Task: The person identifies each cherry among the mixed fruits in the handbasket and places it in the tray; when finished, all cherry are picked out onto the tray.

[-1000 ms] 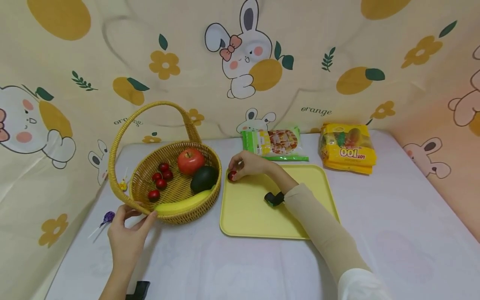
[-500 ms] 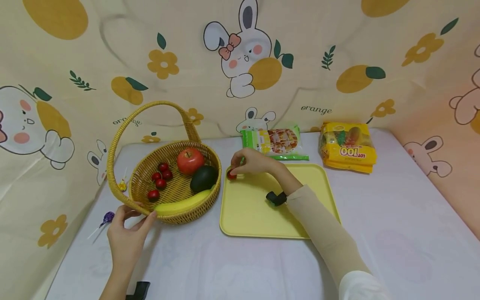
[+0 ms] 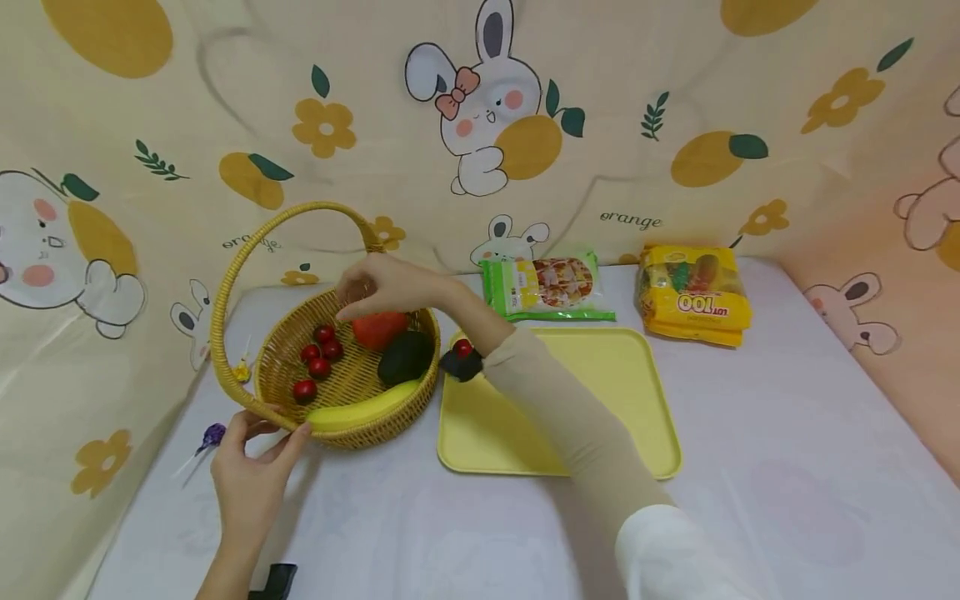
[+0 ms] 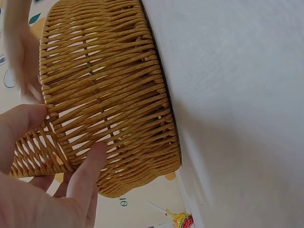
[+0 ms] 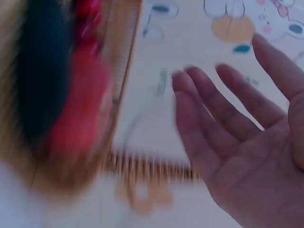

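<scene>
My left hand grips the wicker basket at its near-left rim, where the tall handle joins. The left wrist view shows the thumb at the rim and the fingers about the handle's base. Inside lie several red cherries, a red apple, a dark green avocado and a banana. Above the basket's far side, my right hand has loosely spread fingers and holds nothing; it partly hides the apple. One cherry rests on the yellow tray, near its left edge.
Behind the tray lie a green-and-white food packet and a yellow candy bag. A purple lollipop and a yellow one lie left of the basket. A printed cloth hangs behind the table.
My right hand has let go of the cherry at the tray's left edge and moved left and away over the basket. My left hand keeps its grip on the basket.
</scene>
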Demonstrator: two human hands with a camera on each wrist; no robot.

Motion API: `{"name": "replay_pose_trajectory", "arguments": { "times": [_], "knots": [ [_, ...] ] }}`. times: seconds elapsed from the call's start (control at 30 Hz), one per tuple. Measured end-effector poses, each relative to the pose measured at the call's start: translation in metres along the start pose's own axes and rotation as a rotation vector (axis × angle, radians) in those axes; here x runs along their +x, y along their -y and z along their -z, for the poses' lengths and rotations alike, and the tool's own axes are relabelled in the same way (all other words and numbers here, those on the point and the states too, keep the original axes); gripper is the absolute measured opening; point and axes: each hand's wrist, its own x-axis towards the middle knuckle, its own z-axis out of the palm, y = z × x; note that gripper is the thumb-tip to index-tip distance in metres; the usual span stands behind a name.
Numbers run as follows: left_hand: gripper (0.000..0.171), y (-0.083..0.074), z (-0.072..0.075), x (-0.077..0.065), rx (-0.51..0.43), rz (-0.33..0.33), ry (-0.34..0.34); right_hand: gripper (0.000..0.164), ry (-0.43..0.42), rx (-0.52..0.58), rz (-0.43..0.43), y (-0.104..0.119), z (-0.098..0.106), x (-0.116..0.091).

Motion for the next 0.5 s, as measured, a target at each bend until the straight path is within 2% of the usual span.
{"name": "replay_pose_trajectory", "arguments": {
  "times": [0.1, 0.2, 0.4, 0.5],
  "knots": [
    [0.038, 0.001, 0.001, 0.001, 0.009, 0.000, -0.006, 0.029, 0.130, 0.085, 0.000, 0.007, -0.021, 0.036],
    [0.039, 0.001, 0.000, 0.002, 0.001, -0.004, 0.001, 0.036, 0.202, 0.120, -0.065, 0.004, -0.040, 0.058],
    [0.038, -0.001, -0.002, 0.000, 0.012, -0.009, 0.002, 0.037, 0.242, 0.187, -0.220, -0.008, -0.065, 0.078],
    [0.037, -0.001, -0.002, 0.000, 0.024, -0.012, 0.000, 0.038, 0.279, 0.216, -0.256, -0.010, -0.073, 0.081]
  ]
}}
